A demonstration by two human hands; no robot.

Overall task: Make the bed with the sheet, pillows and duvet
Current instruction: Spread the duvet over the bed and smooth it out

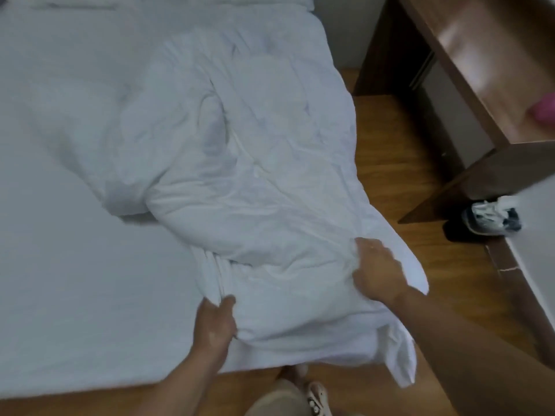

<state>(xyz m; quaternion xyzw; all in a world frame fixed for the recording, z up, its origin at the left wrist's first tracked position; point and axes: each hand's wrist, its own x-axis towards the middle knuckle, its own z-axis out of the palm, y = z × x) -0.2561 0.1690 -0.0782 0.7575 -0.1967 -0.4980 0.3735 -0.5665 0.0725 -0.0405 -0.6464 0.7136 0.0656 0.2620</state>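
Note:
A crumpled white duvet (246, 163) lies in a heap along the right side of the bed, its lower end spilling over the foot corner toward the floor. The white sheet (69, 250) covers the mattress flat on the left. My left hand (214, 321) pinches a bunched fold of the duvet near the bed's foot edge. My right hand (377, 268) grips the duvet's right edge where it hangs off the side. A white pillow (60, 1) shows partly at the top left, at the head of the bed.
A wooden desk (480, 85) stands to the right with a pink object (545, 112) on it. A sneaker (492, 219) lies on the wooden floor (399, 181) beneath the desk. My leg and slipper (318, 396) are at the bed's foot.

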